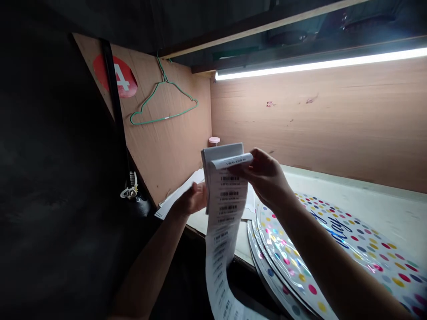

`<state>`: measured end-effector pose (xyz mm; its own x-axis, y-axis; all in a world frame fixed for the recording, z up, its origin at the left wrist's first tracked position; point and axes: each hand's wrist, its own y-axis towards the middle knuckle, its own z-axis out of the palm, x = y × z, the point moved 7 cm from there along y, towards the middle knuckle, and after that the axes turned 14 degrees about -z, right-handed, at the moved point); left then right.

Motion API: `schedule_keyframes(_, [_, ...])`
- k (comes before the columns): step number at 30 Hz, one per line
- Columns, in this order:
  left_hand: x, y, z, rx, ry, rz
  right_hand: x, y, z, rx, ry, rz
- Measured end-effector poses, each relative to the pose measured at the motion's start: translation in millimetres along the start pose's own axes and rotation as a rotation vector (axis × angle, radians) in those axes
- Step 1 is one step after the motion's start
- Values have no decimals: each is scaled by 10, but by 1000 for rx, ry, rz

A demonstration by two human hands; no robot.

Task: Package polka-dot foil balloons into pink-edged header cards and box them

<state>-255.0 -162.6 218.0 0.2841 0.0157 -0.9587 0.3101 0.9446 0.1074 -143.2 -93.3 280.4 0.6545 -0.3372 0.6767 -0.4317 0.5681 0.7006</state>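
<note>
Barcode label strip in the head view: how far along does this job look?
Done: a long barcode label strip hangs unrolled. In hand: the right hand pinches its rolled end; the left hand sits behind the strip. Left: the stacked polka-dot foil discs show no visible labels.

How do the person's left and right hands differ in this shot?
The right hand sits higher, its fingers on the rolled top of the barcode label strip. The left hand sits lower, partly hidden behind the strip's left edge. Both hands are bare and at the same strip.
</note>
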Motion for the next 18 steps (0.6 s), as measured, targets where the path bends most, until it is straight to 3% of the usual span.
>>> schedule_keyframes(3, [-46, -13, 265, 14, 121, -103, 80, 179, 33, -28, -100, -13])
schedule_keyframes(6, [-211, 1, 414, -92, 49, -72, 73, 251, 2, -51, -117, -38])
schedule_keyframes(8, [-381, -28, 441, -189, 19, -30, -23, 131, -110, -81, -133, -32])
schedule_keyframes(11, [-747, -218, 356, -417, -9, 76, -365, -402, -300, -30, -180, 150])
schedule_keyframes(15, [-1342, -729, 327, -637, 69, 307, -873, -1562, -227, 425, -89, 560])
schedule_keyframes(17, [-1615, -1047, 394, -712, 180, 413, -948, -2095, -130, 620, 59, 690])
schedule_keyframes(18, [-1735, -1217, 427, -753, 230, 449, -950, -2302, -111, 658, 127, 731])
